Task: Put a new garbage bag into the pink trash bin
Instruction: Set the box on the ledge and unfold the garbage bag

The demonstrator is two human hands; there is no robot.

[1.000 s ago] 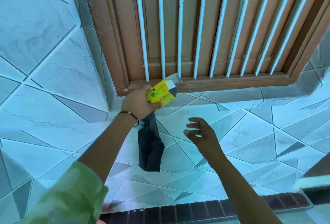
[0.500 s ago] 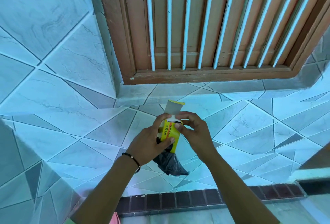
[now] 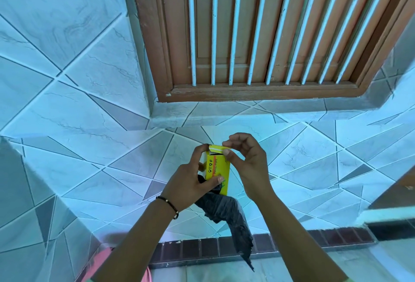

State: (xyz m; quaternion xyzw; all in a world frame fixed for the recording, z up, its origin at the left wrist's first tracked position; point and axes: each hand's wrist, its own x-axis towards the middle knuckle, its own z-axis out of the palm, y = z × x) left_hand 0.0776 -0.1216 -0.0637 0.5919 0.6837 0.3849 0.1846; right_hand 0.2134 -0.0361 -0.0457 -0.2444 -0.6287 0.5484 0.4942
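Observation:
A yellow box of garbage bags (image 3: pixel 217 172) is held upright in front of the tiled wall. My left hand (image 3: pixel 190 182) grips its side, thumb across the front. A folded black garbage bag (image 3: pixel 226 212) hangs down from under that hand, also pinned by it. My right hand (image 3: pixel 246 161) pinches the box's top flap (image 3: pixel 219 148) between thumb and fingers; dark bag material shows in the opening. A pink edge, probably the trash bin (image 3: pixel 98 263), peeks in at the bottom behind my left forearm.
Pale blue tiled wall (image 3: pixel 78 124) fills the view, with a brown wooden window frame and white bars (image 3: pixel 258 34) above. A dark brick-tile strip (image 3: pixel 314 236) runs along the bottom. A brown edge (image 3: pixel 399 187) juts in at right.
The box came down from the window sill to chest height. My right hand reached in and took hold of the top flap, folding it over. The black bag now hangs longer below.

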